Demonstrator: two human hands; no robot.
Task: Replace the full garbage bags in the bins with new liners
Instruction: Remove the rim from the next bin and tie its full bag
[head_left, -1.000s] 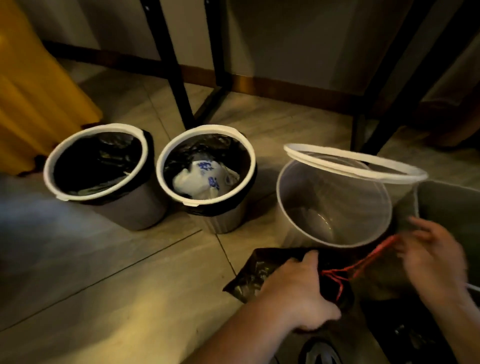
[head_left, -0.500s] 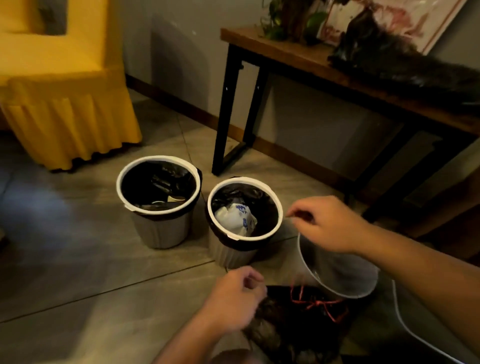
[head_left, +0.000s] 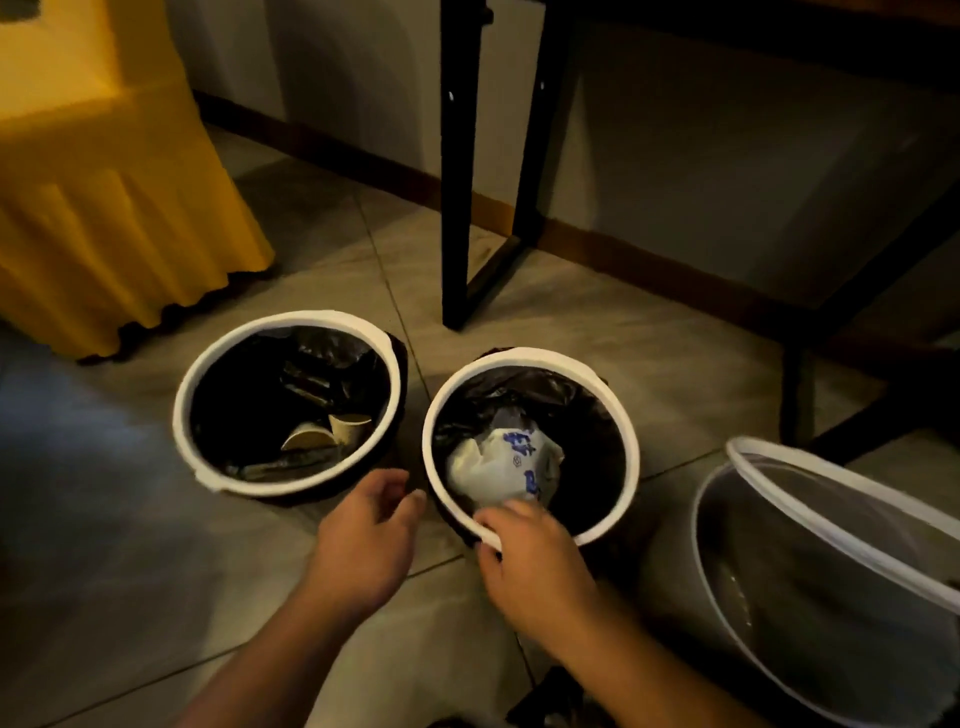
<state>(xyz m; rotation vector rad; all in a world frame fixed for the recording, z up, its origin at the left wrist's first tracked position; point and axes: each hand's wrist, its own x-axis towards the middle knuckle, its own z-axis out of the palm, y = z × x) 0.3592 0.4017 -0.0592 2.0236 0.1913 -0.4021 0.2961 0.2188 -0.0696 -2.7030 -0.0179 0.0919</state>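
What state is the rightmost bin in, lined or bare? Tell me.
Bare. The rightmost bin shows its grey inner wall, with no black liner. Its white ring sits askew on top.

L bare hand (head_left: 363, 540) & R bare hand (head_left: 530, 558) are seen uncovered, no. of visible fingers partly cut by blur. L forearm (head_left: 270, 660) & R forearm (head_left: 675, 675) are shown bare to frame edge. Nail detail can't be made out.

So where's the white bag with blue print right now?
Head view, centre: the white bag lies inside the middle bin, just beyond the right hand gripping its near rim; the left bin stands beside it.
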